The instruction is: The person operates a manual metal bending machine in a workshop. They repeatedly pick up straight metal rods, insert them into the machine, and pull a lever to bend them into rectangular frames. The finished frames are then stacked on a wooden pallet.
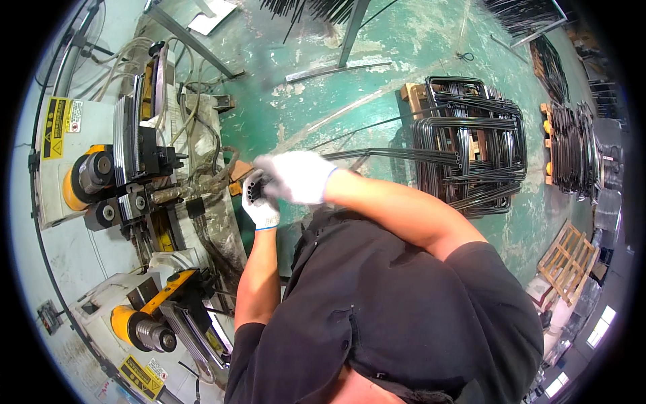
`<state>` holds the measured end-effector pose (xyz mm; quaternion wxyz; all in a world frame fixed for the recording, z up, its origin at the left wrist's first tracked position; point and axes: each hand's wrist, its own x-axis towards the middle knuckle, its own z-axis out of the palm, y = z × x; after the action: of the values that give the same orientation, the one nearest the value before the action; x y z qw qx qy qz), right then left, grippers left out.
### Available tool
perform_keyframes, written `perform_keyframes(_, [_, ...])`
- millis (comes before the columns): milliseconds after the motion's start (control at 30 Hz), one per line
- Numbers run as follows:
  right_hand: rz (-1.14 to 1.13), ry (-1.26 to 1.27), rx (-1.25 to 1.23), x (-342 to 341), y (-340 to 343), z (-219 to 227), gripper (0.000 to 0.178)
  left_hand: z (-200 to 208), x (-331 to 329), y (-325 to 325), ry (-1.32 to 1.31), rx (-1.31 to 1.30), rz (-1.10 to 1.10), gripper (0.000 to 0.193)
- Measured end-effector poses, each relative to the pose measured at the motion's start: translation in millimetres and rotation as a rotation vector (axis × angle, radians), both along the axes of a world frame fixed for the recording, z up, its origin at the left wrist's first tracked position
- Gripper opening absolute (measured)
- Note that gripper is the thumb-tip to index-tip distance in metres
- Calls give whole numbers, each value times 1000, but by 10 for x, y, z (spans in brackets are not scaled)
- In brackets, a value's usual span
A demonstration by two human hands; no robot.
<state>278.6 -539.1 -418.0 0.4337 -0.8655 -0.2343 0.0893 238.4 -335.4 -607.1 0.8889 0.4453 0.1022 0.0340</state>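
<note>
My left hand [262, 209], in a white knit glove, is closed around a bundle of thin black metal tubes [254, 192], whose open round ends face the machine side. Over the top of that bundle lies my right hand [299, 177], also in a white glove. Its fingers are smeared by motion, so their grip is unclear. From behind the right hand, long black tubes [390, 154] run to the right, bend slightly, and end above a stack of bent black tube frames [471, 124]. Whether these are the same tubes as in my left hand is hidden by the glove.
On the left stand a tube-working machine [138, 161] with yellow motor housings and hoses, and a second similar unit [145, 330]. Wooden pallets [568, 259] and more stacked black tubes [572, 151] are at right. A metal rack leg [353, 34] meets the worn green floor [296, 108].
</note>
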Motion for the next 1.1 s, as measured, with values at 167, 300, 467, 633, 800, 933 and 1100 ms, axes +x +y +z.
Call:
perform_keyframes(167, [-415,-109,-899,187,-1932,210,26,306,-4,-178,4,908,62,17])
perform_keyframes(300, [-427,288,-1325,31,-3103,-18,31,276,31,-166,-94,928,72,18])
perform_keyframes(467, [-379,294,-1138,-214,-3171,-9,25,294,55,-185,-77,872,75,19])
perform_keyframes(633, [-346,259,-986,-460,-3130,104,18,292,124,-187,-83,870,79,18])
perform_keyframes(800, [-288,234,-949,-595,-3258,131,16,255,144,-206,-81,857,94,17])
perform_keyframes(933, [-261,245,-943,-603,-3228,188,18,194,195,-219,-80,834,110,16])
perform_keyframes(1100, [-438,283,-783,-691,-3273,230,27,212,243,-270,-85,864,141,14])
